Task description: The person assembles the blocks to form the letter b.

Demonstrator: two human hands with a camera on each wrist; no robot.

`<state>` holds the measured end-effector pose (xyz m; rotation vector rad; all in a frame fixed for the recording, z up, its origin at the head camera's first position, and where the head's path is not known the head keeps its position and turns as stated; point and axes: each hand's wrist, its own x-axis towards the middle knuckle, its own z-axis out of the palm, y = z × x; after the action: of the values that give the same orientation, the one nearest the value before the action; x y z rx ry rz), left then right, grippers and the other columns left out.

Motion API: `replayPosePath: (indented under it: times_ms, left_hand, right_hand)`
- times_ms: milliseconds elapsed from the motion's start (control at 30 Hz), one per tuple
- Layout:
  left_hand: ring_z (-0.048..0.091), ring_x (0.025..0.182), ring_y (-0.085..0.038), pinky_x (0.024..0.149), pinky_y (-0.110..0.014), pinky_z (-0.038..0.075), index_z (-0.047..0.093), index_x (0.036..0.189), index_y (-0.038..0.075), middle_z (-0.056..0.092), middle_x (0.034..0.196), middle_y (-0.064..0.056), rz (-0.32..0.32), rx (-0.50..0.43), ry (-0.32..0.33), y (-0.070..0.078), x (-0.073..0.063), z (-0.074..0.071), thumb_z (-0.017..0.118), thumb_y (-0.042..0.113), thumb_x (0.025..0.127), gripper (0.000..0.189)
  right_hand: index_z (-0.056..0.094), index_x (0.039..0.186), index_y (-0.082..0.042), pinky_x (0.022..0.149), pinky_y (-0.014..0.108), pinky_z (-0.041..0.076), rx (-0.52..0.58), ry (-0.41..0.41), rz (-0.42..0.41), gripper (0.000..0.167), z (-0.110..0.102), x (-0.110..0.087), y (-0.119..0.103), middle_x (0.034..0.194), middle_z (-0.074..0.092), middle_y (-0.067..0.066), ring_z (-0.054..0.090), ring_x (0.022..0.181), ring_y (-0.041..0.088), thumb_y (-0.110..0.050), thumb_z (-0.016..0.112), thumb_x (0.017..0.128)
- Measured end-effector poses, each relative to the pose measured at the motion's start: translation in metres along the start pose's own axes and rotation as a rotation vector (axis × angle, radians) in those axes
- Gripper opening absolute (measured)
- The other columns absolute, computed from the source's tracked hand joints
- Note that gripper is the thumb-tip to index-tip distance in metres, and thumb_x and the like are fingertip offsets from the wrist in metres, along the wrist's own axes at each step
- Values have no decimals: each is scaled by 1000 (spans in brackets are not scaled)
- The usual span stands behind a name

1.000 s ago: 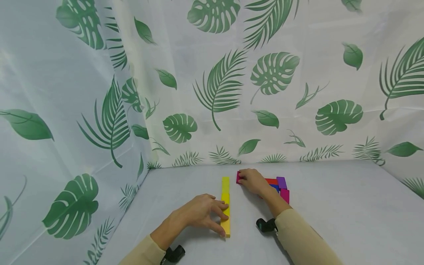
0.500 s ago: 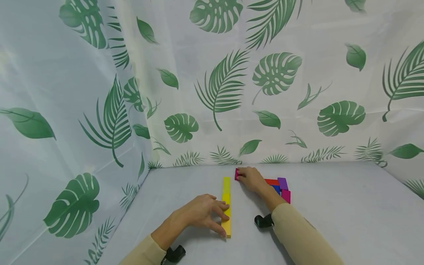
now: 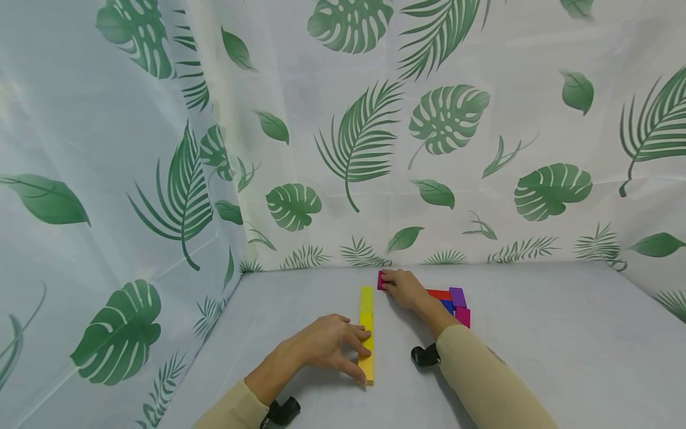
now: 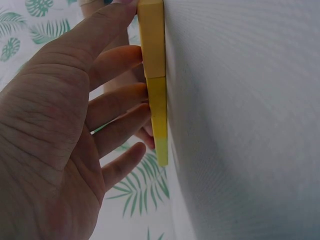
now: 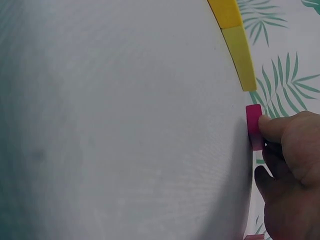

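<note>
A straight row of yellow blocks lies on the table, shading from pale lime at the far end to warm yellow at the near end. My left hand rests its spread fingertips on this row, with the thumb at its near end. In the left wrist view, the fingers line up along the blocks without wrapping round them. My right hand pinches a magenta block between thumb and fingers, close to the table. That block is just right of and beyond the row's lime end.
Behind the right forearm sits a group of blocks: a red block, a blue block, a purple block and another magenta block. The forearm partly hides them. A leaf-patterned curtain borders the table's back and left.
My right hand has shifted slightly left and away with the magenta block, toward the far end of the row. The left hand and yellow blocks have stayed nearly still.
</note>
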<state>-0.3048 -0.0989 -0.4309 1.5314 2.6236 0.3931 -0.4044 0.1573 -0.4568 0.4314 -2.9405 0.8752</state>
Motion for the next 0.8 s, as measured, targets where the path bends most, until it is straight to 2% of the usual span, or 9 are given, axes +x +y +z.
replayPosePath:
  times_ms: [367,800]
  left_hand:
    - [58,134,0,117,-36,46,80,117,35,66,141,8,-7,8,-5,1,0,-1,77,71,79,52]
    - [58,133,0,117,-36,46,80,117,35,66,141,7,10,11,4,1,0,-1,76,71,79,52]
  right_hand:
    - [61,146,-9,113,52,49,8,6,48,43,1,4,0,148,60,18,55,136,38,-14,65,103]
    - [69,136,-7,108,50,53,-19,33,34,36,-1,5,-8,138,68,14,61,126,36,-11,69,100]
